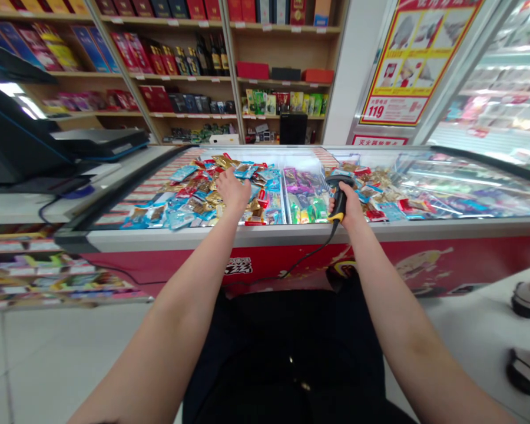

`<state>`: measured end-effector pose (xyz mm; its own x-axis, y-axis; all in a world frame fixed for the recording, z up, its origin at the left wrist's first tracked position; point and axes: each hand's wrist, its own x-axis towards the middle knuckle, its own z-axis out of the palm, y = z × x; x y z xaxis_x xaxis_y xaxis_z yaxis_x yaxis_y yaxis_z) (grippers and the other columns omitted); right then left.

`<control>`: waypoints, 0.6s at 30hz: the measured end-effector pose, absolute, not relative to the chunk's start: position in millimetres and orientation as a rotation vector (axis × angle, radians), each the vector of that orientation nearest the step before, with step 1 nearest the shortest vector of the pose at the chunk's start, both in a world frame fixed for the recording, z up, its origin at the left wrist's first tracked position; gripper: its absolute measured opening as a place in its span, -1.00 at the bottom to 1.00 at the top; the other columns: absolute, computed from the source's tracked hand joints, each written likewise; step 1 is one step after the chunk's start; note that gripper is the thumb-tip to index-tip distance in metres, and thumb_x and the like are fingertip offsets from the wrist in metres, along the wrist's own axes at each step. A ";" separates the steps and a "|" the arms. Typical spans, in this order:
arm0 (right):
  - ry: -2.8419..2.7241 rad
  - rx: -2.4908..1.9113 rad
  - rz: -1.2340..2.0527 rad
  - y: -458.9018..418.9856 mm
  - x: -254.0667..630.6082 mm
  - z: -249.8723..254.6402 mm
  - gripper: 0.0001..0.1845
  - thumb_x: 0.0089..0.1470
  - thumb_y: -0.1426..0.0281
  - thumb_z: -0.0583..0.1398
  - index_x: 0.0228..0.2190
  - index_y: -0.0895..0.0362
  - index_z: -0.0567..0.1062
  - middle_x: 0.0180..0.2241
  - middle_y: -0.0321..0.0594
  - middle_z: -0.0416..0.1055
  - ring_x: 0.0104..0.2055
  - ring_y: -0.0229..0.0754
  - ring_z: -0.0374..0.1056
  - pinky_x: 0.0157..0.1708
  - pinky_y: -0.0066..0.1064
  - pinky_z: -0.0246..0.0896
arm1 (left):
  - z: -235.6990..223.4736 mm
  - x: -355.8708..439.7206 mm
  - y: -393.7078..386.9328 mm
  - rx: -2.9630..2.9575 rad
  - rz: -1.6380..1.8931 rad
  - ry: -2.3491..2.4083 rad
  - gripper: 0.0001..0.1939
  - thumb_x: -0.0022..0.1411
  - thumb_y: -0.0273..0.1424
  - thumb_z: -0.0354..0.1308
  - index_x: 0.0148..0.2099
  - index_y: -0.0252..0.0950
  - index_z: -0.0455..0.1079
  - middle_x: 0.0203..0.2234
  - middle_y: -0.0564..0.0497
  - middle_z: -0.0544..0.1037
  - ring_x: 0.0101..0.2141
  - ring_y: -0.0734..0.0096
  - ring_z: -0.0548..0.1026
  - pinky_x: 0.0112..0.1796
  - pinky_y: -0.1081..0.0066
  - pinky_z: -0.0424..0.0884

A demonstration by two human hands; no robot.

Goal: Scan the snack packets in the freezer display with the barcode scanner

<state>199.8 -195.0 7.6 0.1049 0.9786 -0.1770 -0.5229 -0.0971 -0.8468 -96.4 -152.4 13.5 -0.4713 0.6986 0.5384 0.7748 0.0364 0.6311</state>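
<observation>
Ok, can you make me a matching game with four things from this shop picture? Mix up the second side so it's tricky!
Things:
1. Scanner
2. Left hand
3. Big poster
4. Purple packets

Matches:
A. Shows the number 119
B. Just beyond the green packets
C. Held in the right hand
D. Fingers spread at the pile of mixed packets

Right pairs: 1-C, 2-D, 3-A, 4-B
</observation>
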 end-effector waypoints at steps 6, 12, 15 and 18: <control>-0.610 -0.959 1.405 -195.1 204.5 5.1 -0.65 0.24 0.12 0.15 -0.45 0.11 0.37 -0.70 -0.35 0.27 -0.73 -0.34 0.15 -0.74 -0.56 0.15 | 7.6 -75.0 -151.4 -1.769 -1.263 -2.046 -0.52 0.18 -0.42 0.13 0.17 -0.23 0.35 0.18 -0.24 0.38 0.23 -0.06 0.26 0.26 -0.01 0.04; -0.635 -0.962 1.318 -193.8 230.1 6.1 -0.59 0.19 0.04 0.19 -0.46 0.11 0.40 -0.68 -0.33 0.28 -0.71 -0.31 0.18 -0.73 -0.53 0.17 | 6.1 -1.6 -136.8 -2.255 -1.024 -1.813 -0.57 0.22 -0.40 0.16 0.15 -0.25 0.39 0.19 -0.24 0.37 0.19 -0.05 0.32 0.23 0.07 0.13; -0.629 -0.976 1.237 -187.9 261.5 10.9 -0.54 0.21 -0.01 0.13 -0.46 0.11 0.41 -0.66 -0.29 0.30 -0.68 -0.26 0.24 -0.68 -0.47 0.25 | 2.9 38.7 -134.1 -2.447 -0.894 -1.679 -0.57 0.24 -0.38 0.17 0.16 -0.27 0.38 0.22 -0.25 0.35 0.22 -0.02 0.29 0.23 0.10 0.15; -0.593 -0.977 1.117 -181.6 299.4 15.4 -0.56 0.28 0.08 0.07 -0.45 0.13 0.44 -0.62 -0.23 0.36 -0.62 -0.21 0.34 -0.62 -0.42 0.31 | -2.7 76.5 -134.4 -2.574 -0.750 -1.518 -0.54 0.25 -0.33 0.18 0.19 -0.26 0.38 0.26 -0.24 0.31 0.25 0.01 0.26 0.24 0.10 0.15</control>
<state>299.4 -181.6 15.4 0.3572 0.9315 -0.0681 -0.4657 0.1144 -0.8775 76.5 -134.4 -2.7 0.3963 0.8078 0.4363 0.8374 -0.5129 0.1889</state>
